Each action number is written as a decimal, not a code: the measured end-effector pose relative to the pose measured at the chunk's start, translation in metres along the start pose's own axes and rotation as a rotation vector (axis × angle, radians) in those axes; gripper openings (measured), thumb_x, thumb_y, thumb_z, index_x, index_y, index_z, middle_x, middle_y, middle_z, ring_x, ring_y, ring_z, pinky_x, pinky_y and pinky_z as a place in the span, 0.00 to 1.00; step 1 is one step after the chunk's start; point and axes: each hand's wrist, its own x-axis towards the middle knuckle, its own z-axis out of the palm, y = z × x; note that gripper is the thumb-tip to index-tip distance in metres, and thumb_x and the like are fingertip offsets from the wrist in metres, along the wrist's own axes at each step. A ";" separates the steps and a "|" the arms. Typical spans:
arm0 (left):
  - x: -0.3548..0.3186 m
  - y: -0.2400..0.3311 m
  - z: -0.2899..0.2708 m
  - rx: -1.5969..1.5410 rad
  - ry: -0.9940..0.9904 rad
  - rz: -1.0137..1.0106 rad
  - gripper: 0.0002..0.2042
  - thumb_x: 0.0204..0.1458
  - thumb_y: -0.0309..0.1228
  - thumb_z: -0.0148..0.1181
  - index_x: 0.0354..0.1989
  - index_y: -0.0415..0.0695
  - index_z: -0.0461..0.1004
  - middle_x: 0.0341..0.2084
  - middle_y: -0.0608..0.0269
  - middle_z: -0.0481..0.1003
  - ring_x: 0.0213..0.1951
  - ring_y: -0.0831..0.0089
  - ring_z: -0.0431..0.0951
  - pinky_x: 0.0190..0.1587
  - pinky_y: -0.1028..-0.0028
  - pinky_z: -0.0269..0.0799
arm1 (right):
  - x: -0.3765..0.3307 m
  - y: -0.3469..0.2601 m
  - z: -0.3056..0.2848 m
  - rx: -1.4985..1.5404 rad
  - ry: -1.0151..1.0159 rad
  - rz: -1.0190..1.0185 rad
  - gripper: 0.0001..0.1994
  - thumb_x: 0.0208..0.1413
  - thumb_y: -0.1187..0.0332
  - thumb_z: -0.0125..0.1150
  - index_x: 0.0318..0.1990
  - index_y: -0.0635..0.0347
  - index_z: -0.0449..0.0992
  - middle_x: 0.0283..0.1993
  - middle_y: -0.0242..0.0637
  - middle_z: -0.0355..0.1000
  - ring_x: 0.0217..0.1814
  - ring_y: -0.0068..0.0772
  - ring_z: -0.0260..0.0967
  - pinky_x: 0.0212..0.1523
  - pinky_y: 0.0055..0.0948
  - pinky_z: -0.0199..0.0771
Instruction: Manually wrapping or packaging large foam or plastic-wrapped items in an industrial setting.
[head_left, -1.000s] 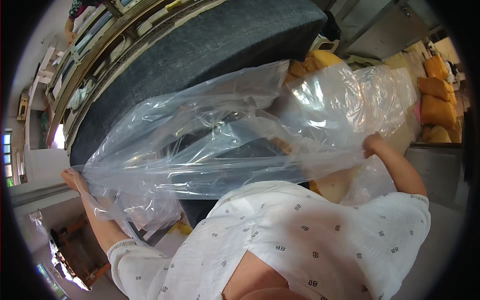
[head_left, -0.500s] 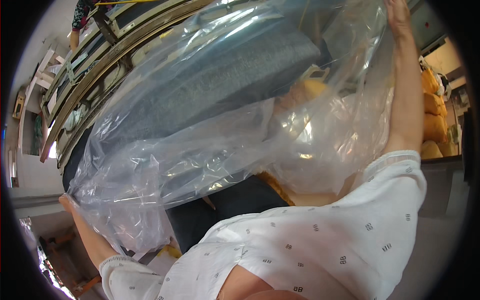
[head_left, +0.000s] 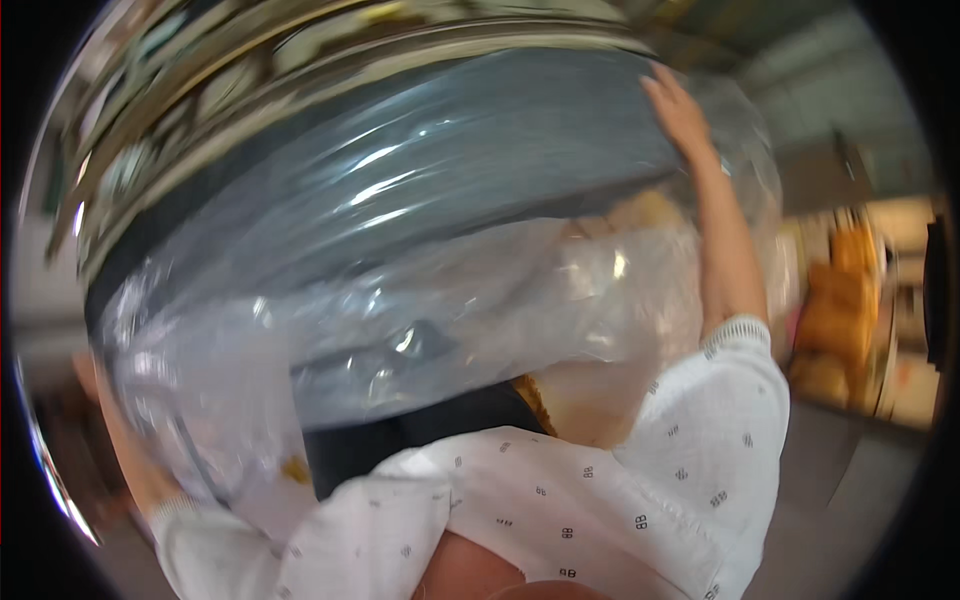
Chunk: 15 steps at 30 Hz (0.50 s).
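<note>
A clear plastic sheet (head_left: 390, 360) drapes over a large dark-grey roll that looks like fabric (head_left: 500, 120), and its loose lower part hangs over my lap. My right hand (head_left: 682, 112) lies at the right end of the roll, fingers stretched out on the plastic. At the far left my left hand (head_left: 88, 372) is beside the sheet's left edge. Motion blur hides its fingers, so I cannot make out whether it grips the plastic.
Behind the roll run long curved-looking beams of a frame (head_left: 330, 45). Orange-yellow bundles (head_left: 840, 310) stand at the right. Something brown and fuzzy (head_left: 537, 402) shows below the sheet, near my dark-clothed legs (head_left: 420, 435).
My right hand has come down from above onto the roll's right end, its fingers now stretched out. The plastic has dropped from a raised position to lie closer over the roll. The view has shifted.
</note>
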 end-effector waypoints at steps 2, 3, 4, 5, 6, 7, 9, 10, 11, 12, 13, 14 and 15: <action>0.010 0.015 -0.012 0.057 0.105 -0.024 0.17 0.51 0.42 0.47 0.35 0.39 0.73 0.30 0.51 0.74 0.35 0.58 0.75 0.33 0.59 0.68 | 0.009 0.035 -0.007 0.136 -0.018 0.163 0.28 0.55 0.48 0.44 0.57 0.59 0.63 0.61 0.42 0.59 0.62 0.39 0.57 0.59 0.30 0.54; 0.013 0.022 -0.012 0.084 0.183 0.070 0.16 0.51 0.40 0.46 0.31 0.39 0.73 0.27 0.50 0.74 0.33 0.55 0.74 0.31 0.59 0.67 | 0.007 0.047 -0.013 0.328 -0.125 0.250 0.30 0.55 0.47 0.43 0.56 0.62 0.65 0.59 0.43 0.61 0.61 0.36 0.58 0.59 0.28 0.54; 0.014 0.023 -0.010 0.113 0.259 0.164 0.16 0.51 0.39 0.45 0.27 0.40 0.74 0.24 0.50 0.73 0.31 0.52 0.74 0.29 0.58 0.67 | 0.006 0.033 -0.022 0.658 -0.322 0.540 0.32 0.55 0.45 0.42 0.55 0.67 0.64 0.57 0.45 0.63 0.60 0.35 0.59 0.59 0.27 0.54; 0.010 -0.023 -0.022 -0.128 0.725 0.146 0.18 0.51 0.42 0.45 0.28 0.39 0.74 0.26 0.52 0.75 0.30 0.53 0.74 0.32 0.61 0.68 | 0.023 0.053 -0.002 0.590 -0.332 0.501 0.35 0.55 0.43 0.41 0.56 0.70 0.62 0.56 0.46 0.64 0.59 0.32 0.60 0.59 0.24 0.53; 0.020 -0.002 -0.007 -0.359 0.650 -0.054 0.19 0.49 0.45 0.47 0.33 0.39 0.74 0.28 0.52 0.75 0.30 0.54 0.75 0.36 0.64 0.69 | 0.039 0.092 0.001 0.181 -0.237 0.563 0.29 0.55 0.46 0.45 0.53 0.61 0.68 0.52 0.45 0.67 0.54 0.37 0.64 0.54 0.29 0.61; 0.017 0.032 0.013 -0.466 0.553 -0.079 0.19 0.48 0.45 0.50 0.33 0.40 0.74 0.27 0.52 0.76 0.29 0.56 0.75 0.36 0.65 0.69 | 0.040 0.063 -0.009 0.148 -0.226 0.550 0.29 0.55 0.46 0.45 0.53 0.61 0.68 0.52 0.45 0.67 0.54 0.37 0.64 0.54 0.29 0.61; -0.007 0.047 0.009 -0.565 0.472 -0.125 0.19 0.47 0.45 0.52 0.34 0.40 0.74 0.26 0.53 0.76 0.29 0.58 0.76 0.36 0.66 0.69 | 0.011 -0.038 -0.030 -0.819 0.084 0.068 0.18 0.54 0.52 0.49 0.44 0.54 0.72 0.44 0.44 0.67 0.48 0.44 0.66 0.45 0.37 0.67; -0.007 0.050 0.010 -0.622 0.548 -0.107 0.18 0.46 0.44 0.53 0.31 0.40 0.75 0.25 0.54 0.76 0.29 0.61 0.76 0.35 0.66 0.69 | 0.015 -0.055 -0.032 -0.631 0.355 -0.179 0.11 0.53 0.58 0.52 0.38 0.53 0.70 0.39 0.44 0.65 0.43 0.48 0.65 0.39 0.43 0.67; -0.005 0.048 0.010 -0.662 0.628 -0.094 0.17 0.46 0.44 0.55 0.28 0.40 0.76 0.23 0.56 0.76 0.28 0.64 0.76 0.35 0.67 0.69 | 0.022 -0.081 -0.034 -0.423 0.391 -0.203 0.11 0.54 0.60 0.50 0.37 0.56 0.70 0.39 0.43 0.65 0.43 0.47 0.65 0.39 0.41 0.67; 0.007 0.042 0.003 -0.647 0.697 -0.049 0.17 0.46 0.44 0.55 0.26 0.40 0.76 0.23 0.56 0.76 0.27 0.65 0.75 0.34 0.66 0.68 | 0.024 -0.115 -0.021 -0.131 0.387 -0.352 0.09 0.55 0.63 0.51 0.35 0.58 0.70 0.35 0.42 0.66 0.38 0.43 0.66 0.37 0.35 0.66; 0.009 0.041 0.008 -0.723 0.630 -0.056 0.18 0.45 0.45 0.55 0.29 0.39 0.75 0.25 0.53 0.76 0.30 0.61 0.76 0.35 0.65 0.68 | 0.006 -0.173 -0.020 0.207 0.245 -0.388 0.08 0.56 0.66 0.50 0.34 0.62 0.70 0.30 0.37 0.65 0.33 0.32 0.63 0.35 0.29 0.64; 0.016 0.044 0.011 -0.662 0.667 -0.084 0.19 0.44 0.46 0.55 0.30 0.39 0.74 0.27 0.51 0.75 0.32 0.58 0.76 0.36 0.63 0.68 | -0.008 -0.205 -0.010 0.503 0.060 -0.452 0.08 0.57 0.67 0.50 0.33 0.62 0.71 0.27 0.29 0.64 0.29 0.21 0.58 0.31 0.21 0.60; 0.015 0.019 0.014 -0.715 0.705 -0.021 0.12 0.46 0.38 0.59 0.27 0.40 0.76 0.19 0.67 0.73 0.22 0.76 0.70 0.25 0.74 0.66 | -0.042 -0.264 -0.002 0.713 -0.254 -0.345 0.08 0.57 0.66 0.50 0.32 0.60 0.71 0.26 0.24 0.62 0.28 0.13 0.55 0.29 0.15 0.56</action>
